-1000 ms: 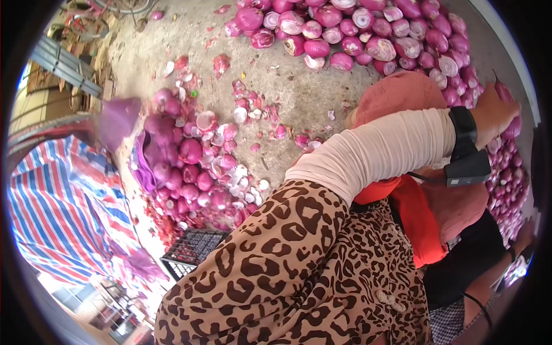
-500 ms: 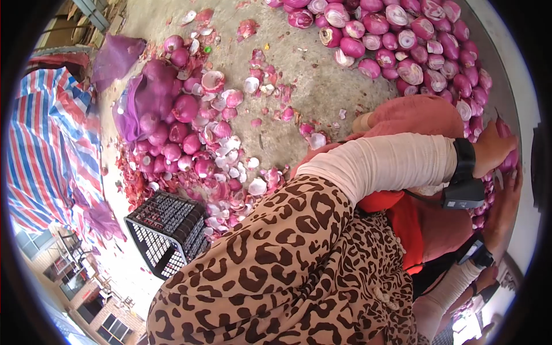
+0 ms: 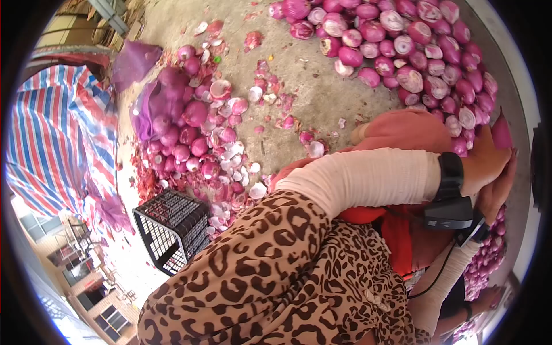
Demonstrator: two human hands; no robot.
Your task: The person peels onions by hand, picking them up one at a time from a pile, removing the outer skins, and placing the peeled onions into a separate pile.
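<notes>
My left hand, at the end of a pale sleeve with a black wrist device, is at the right edge, its fingers curled against a red onion. The onion's pointed end sticks up past the hand. My right hand presses close under the left one, its fingers bent towards it. What the right fingers hold, if anything, is hidden. Just beyond the hands lies a big heap of purple-red onions, several with pale cut or peeled ends.
Unpeeled onions spill from a purple mesh bag amid loose skins. Near them are a black plastic crate and a striped tarp. More onions lie lower right, near another person's hand. My bent knee is beside my forearm.
Both hands have come closer together, the right one moving up against the left. The onion's pointed end now shows above the left hand. The view has shifted slightly, and the other person's hand shows more.
</notes>
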